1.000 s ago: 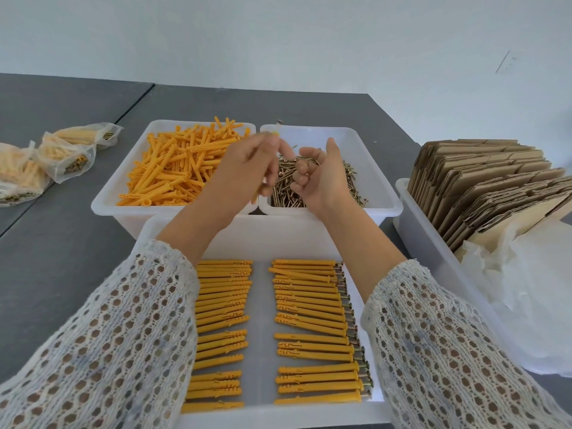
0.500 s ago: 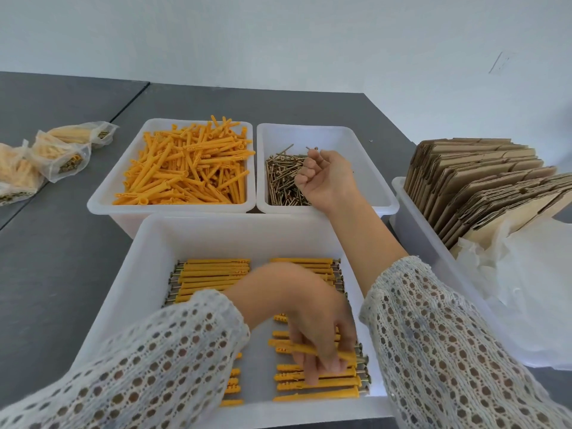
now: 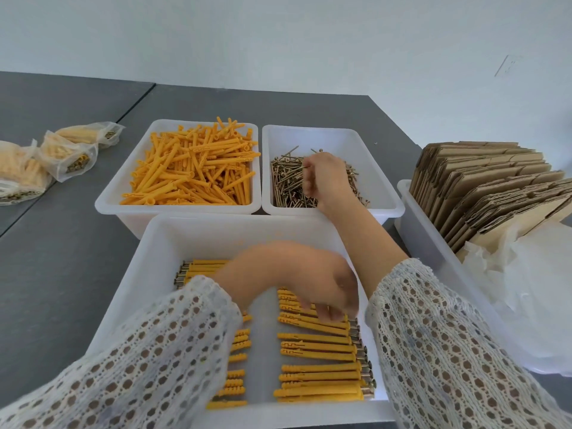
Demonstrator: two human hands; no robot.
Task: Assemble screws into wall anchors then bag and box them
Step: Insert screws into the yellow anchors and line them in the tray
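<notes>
Assembled anchors (image 3: 318,348): orange ribbed plastic sleeves with metal screw heads at one end, laid in two columns in the near white tray (image 3: 148,261); the left column is mostly hidden by the left sleeve (image 3: 148,351).
Left hand (image 3: 312,283): blurred, low over the right column, fingertips down on the anchors; whether it pinches one cannot be told.
Right hand (image 3: 325,178): in the screw bin (image 3: 380,168), fingers curled, pinching thin metal screws (image 3: 286,178); the fingertips are hidden.
Loose anchors (image 3: 195,168): a tangled orange heap in the far left bin (image 3: 114,193).
Cardboard blanks (image 3: 483,187): flat, corrugated, standing on edge in the right tray (image 3: 411,205), partly cut off.
Filled bags (image 3: 66,150): clear plastic, on the grey tabletop (image 3: 62,243), far left, contents indistinct.
</notes>
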